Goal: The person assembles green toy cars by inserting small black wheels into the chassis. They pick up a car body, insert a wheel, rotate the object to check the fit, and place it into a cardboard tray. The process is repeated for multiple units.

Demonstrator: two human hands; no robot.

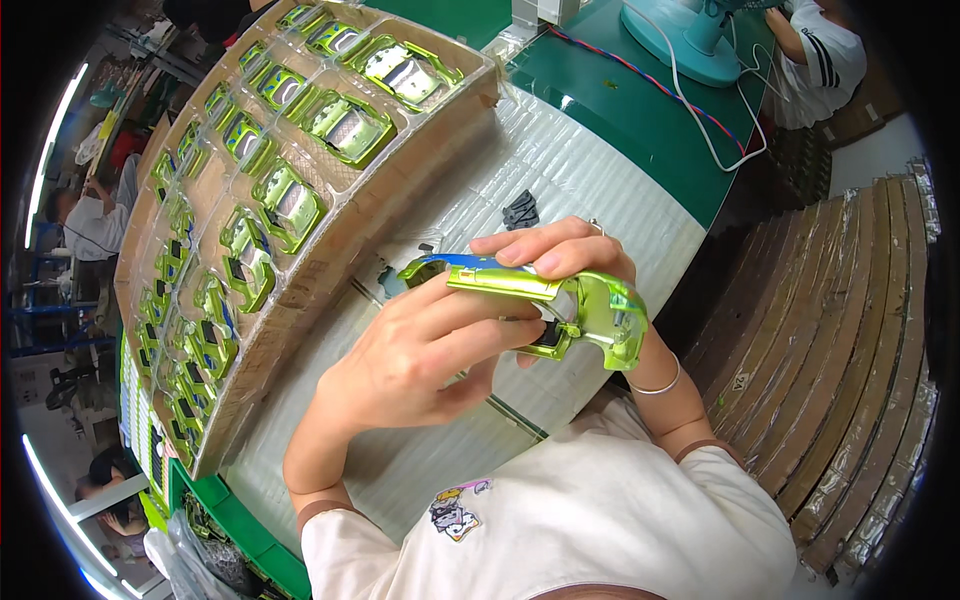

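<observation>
A shiny green plastic toy car body shell (510,284) with a blue patch is held up, tilted, in front of my chest. My left hand (425,345) is closed on its near side, fingers reaching beneath it to a small black part (549,334) at the fingertips. Over the top and far side bends my right hand (570,250), its fingers pressed on the shell. The shell's right end (612,315) sticks out past the fingers. On the table behind my right hand lies a dark grey plastic piece (520,210).
A large cardboard box (345,215) with clear trays of similar green shells (345,125) stands on the left. Pale sheeting (590,165) covers the table, with a green mat (600,90) beyond. A teal fan base (685,45) and cables stand there. Cardboard boxes (800,330) are stacked right; people sit nearby.
</observation>
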